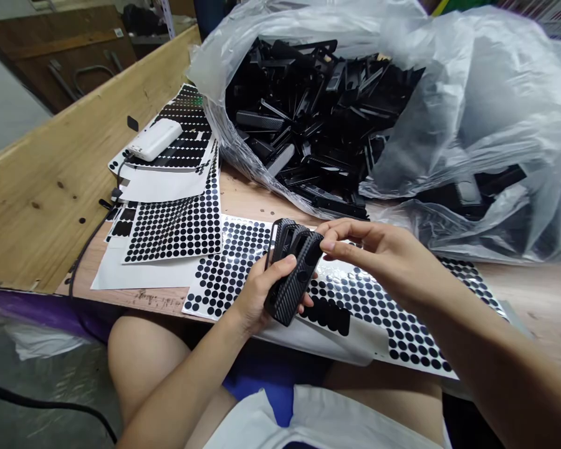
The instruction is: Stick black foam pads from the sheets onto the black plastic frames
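My left hand (262, 290) is wrapped round black plastic casings (293, 284) with a carbon-fibre pattern, at least two lying side by side. Its thumb presses on their face. Dark openings and round spots show on the casings. At their upper right end, my right hand (359, 243) has thumb and forefinger pinched together against the edge. Whatever lies between those fingertips is too small to make out. Beneath both hands spreads a white sheet of round black stickers (236, 262), with a strip of larger black stickers (327, 316) near its front edge.
A clear plastic bag (477, 112) full of black plastic parts (308, 118) fills the back of the table. More sticker sheets (175, 227) lie at left, topped by a white power bank (154, 138) with a cable (91, 240). A wooden board (75, 168) edges the left side.
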The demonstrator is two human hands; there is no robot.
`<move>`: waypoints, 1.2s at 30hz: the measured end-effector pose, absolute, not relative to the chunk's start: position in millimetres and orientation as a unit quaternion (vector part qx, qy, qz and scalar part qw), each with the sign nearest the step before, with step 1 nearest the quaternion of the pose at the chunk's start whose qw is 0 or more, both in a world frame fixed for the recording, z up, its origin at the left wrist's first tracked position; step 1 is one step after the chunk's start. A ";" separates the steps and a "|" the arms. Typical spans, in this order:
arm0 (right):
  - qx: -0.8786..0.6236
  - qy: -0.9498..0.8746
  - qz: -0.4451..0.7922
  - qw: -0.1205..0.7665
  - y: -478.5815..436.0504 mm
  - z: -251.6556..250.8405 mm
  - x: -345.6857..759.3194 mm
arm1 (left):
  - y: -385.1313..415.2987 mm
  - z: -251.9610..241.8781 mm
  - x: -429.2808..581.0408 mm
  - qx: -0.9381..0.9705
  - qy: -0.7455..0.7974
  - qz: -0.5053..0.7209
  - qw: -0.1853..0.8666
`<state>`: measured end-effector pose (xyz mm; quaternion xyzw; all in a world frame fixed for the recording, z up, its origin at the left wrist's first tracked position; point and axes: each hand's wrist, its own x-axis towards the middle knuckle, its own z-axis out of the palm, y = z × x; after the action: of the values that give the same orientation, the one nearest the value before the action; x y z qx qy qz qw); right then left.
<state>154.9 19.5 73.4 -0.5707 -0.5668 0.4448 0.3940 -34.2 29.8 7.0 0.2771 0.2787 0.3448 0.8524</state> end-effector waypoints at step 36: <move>-0.592 -0.716 0.144 0.341 22.0 59.8 152.5 | 26.9 8.6 -35.7 0.286 0.305 0.363 0.833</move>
<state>152.5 22.0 59.8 -0.5917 -0.7160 0.1438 0.3414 -35.7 26.9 8.6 0.2858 0.3052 0.3633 0.8325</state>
